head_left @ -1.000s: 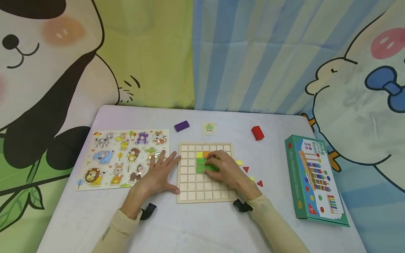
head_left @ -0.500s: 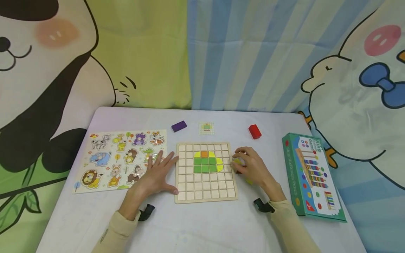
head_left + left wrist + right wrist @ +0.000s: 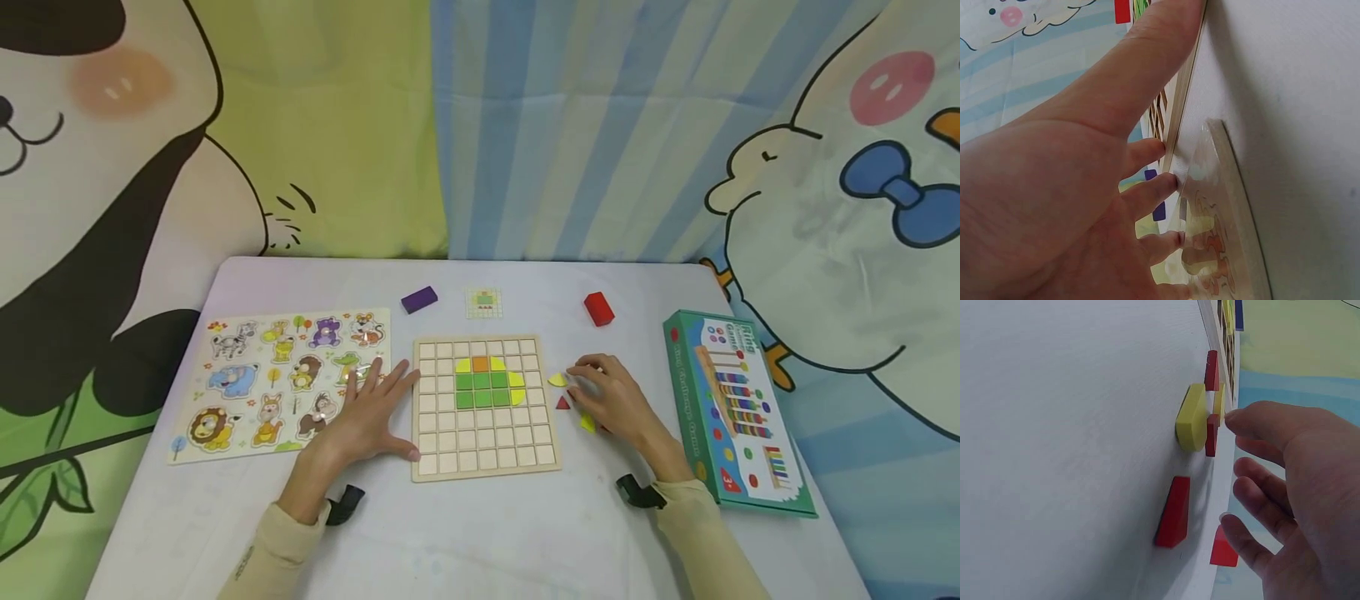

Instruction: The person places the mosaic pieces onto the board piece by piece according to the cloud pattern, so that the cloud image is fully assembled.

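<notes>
A wooden grid board [image 3: 487, 458] lies mid-table with green squares [image 3: 483, 381], one orange square [image 3: 480, 364] and yellow rounded pieces [image 3: 517, 388] in it. My left hand [image 3: 363, 423] is spread along its left side, fingertips and thumb at the frame. To the right of the board, my right hand [image 3: 615, 402] hovers over loose pieces, fingers loosely bent and holding nothing in the right wrist view. Under it are a yellow rounded piece [image 3: 557, 380], a red triangle [image 3: 562, 403] and another yellow piece [image 3: 588, 423]. The right wrist view shows a nearer red piece [image 3: 1174, 512].
An animal puzzle board [image 3: 247, 417] lies at left, partly under my left hand. Behind the grid board are a purple block [image 3: 419, 300], a small pattern card [image 3: 483, 303] and a red block [image 3: 599, 309]. A green toy box [image 3: 750, 417] lies at right.
My right hand has left the green squares and moved right to the loose pieces, then slightly farther right, uncovering the board's pieces. The left hand stays at the board's edge.
</notes>
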`<state>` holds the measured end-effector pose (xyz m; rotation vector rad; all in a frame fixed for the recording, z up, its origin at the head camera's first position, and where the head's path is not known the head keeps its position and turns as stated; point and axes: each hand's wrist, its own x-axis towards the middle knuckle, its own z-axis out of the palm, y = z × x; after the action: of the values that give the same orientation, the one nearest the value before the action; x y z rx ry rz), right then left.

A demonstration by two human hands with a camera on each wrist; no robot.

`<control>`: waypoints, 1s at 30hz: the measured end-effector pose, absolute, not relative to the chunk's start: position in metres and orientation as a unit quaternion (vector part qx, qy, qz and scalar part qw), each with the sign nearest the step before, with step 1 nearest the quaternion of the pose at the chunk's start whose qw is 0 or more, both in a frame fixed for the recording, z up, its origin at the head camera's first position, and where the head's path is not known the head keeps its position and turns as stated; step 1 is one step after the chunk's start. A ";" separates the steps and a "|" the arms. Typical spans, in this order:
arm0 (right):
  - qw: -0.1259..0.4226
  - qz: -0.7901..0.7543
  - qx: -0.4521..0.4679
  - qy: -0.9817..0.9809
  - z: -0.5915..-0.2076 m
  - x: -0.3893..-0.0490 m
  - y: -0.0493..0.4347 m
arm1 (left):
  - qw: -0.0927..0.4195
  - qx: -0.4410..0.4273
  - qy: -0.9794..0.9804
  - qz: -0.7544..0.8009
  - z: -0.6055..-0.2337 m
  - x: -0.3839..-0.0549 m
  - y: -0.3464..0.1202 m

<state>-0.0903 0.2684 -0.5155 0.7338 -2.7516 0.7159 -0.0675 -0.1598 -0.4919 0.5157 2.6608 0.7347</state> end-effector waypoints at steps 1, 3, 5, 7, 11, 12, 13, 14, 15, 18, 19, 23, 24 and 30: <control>0.094 0.243 0.245 -0.934 -0.516 -0.091 0.267 | 0.167 0.181 0.934 0.259 -0.492 -0.067 -0.159; 0.074 0.244 0.237 -0.937 -0.515 -0.092 0.264 | 0.169 0.183 0.933 0.258 -0.492 -0.067 -0.159; 0.052 0.245 0.229 -0.941 -0.514 -0.093 0.262 | 0.170 0.185 0.933 0.257 -0.492 -0.067 -0.158; 0.034 0.243 0.223 -0.944 -0.514 -0.094 0.259 | 0.168 0.187 0.934 0.254 -0.492 -0.066 -0.157; 0.015 0.233 0.212 -0.949 -0.513 -0.096 0.256 | 0.162 0.191 0.935 0.251 -0.491 -0.067 -0.157; 0.015 0.231 0.211 -0.950 -0.512 -0.096 0.256 | 0.161 0.191 0.935 0.251 -0.491 -0.067 -0.157; 0.015 0.229 0.209 -0.951 -0.512 -0.096 0.256 | 0.160 0.191 0.935 0.252 -0.491 -0.067 -0.157; 0.016 0.228 0.206 -0.952 -0.512 -0.097 0.256 | 0.159 0.191 0.935 0.252 -0.491 -0.067 -0.157; 0.018 0.227 0.205 -0.952 -0.512 -0.097 0.256 | 0.158 0.191 0.935 0.253 -0.490 -0.067 -0.157; 0.028 0.226 0.205 -0.952 -0.512 -0.097 0.257 | 0.159 0.189 0.935 0.255 -0.490 -0.067 -0.158; 0.031 0.226 0.206 -0.952 -0.513 -0.098 0.257 | 0.160 0.188 0.935 0.256 -0.490 -0.067 -0.158; 0.040 0.225 0.211 -0.950 -0.513 -0.098 0.258 | 0.161 0.187 0.934 0.259 -0.490 -0.066 -0.158; 0.041 0.225 0.211 -0.950 -0.513 -0.098 0.258 | 0.161 0.186 0.934 0.260 -0.490 -0.066 -0.158; 0.047 0.229 0.215 -0.948 -0.512 -0.099 0.258 | 0.162 0.183 0.935 0.257 -0.490 -0.066 -0.159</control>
<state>-0.0994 0.2579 -0.5124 0.6566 -2.8923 0.6982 -0.0664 -0.1587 -0.4898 0.5215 2.6688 0.7323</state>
